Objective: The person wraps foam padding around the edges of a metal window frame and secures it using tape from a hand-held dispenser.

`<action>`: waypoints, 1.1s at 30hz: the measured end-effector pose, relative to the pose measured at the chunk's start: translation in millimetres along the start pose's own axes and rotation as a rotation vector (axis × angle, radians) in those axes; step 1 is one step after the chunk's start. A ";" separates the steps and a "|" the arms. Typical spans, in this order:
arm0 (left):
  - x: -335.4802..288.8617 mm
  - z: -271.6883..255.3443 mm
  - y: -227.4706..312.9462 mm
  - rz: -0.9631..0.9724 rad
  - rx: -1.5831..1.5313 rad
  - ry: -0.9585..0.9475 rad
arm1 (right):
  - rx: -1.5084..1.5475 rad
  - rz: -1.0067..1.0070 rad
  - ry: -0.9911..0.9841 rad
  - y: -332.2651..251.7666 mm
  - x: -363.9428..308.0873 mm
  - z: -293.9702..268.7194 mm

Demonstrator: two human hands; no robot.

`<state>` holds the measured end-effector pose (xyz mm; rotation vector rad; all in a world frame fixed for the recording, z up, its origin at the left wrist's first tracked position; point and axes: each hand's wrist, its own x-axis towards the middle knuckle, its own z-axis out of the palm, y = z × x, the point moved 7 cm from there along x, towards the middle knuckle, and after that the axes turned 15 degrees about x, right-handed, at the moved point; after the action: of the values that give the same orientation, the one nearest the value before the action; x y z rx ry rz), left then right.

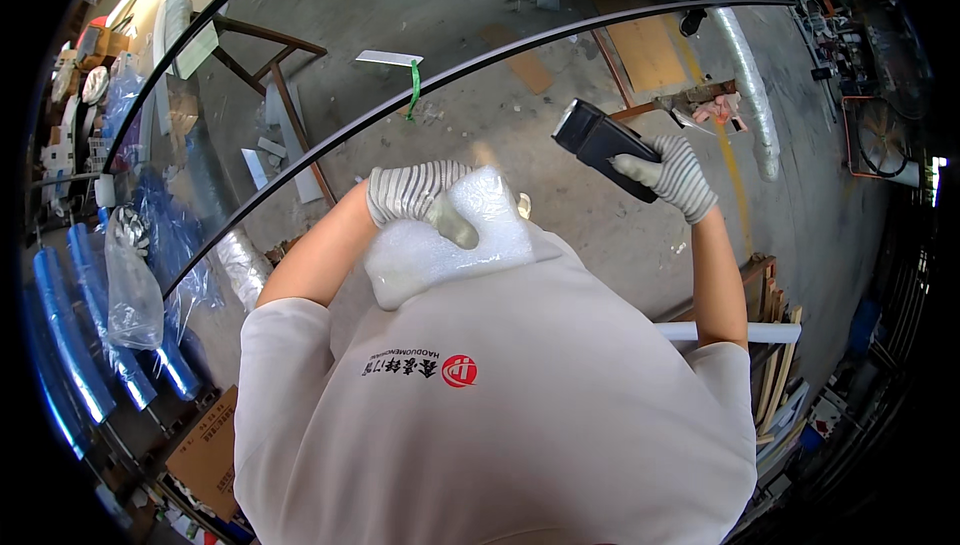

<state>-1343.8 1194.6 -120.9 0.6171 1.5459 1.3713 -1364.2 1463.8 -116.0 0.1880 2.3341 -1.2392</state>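
Observation:
My left hand (pixel 430 200) wears a striped work glove and is closed on a folded piece of white foam wrap (pixel 490 225), with the thumb pressed across its front. The foam lies against my chest and forearm. Raised to the right, my gloved right hand (pixel 675 175) grips a black, boxy handheld tool (pixel 605 148); its pale, metallic-looking end points up and left, and its exact kind is unclear. Beyond both hands, a long dark bar (pixel 470 57) crosses the view, apart from them. A green strip (pixel 414 90) hangs from it.
Brown metal stands (pixel 290 110) are below the bar. Blue film-wrapped rolls (pixel 70 335) and clear plastic bags (pixel 135 285) crowd the left, above a cardboard box (pixel 208 450). To the right are a wrapped tube (pixel 755 95), a large fan (pixel 882 140) and wooden strips (pixel 775 385).

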 end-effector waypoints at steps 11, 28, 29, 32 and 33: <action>13.0 -18.0 -13.8 -0.367 -0.035 0.018 | 0.108 -0.108 -0.553 -93.4 -43.9 20.0; 15.1 15.0 -2.0 -0.026 0.119 -0.009 | -0.024 0.015 -0.647 -78.4 -47.0 42.8; 15.0 12.0 0.9 -0.042 0.169 0.022 | -0.059 -0.025 -0.648 -83.8 -49.9 40.9; 12.5 10.0 8.8 -0.107 0.143 0.011 | -0.103 0.035 -0.667 -83.1 -52.4 30.5; 12.8 10.1 8.4 -0.136 0.121 -0.005 | -0.126 0.029 -0.679 -78.6 -52.3 23.5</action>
<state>-1342.1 1212.3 -116.2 0.5778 1.6452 1.1802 -1336.9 1404.7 -43.7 -0.2126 1.7949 -0.9415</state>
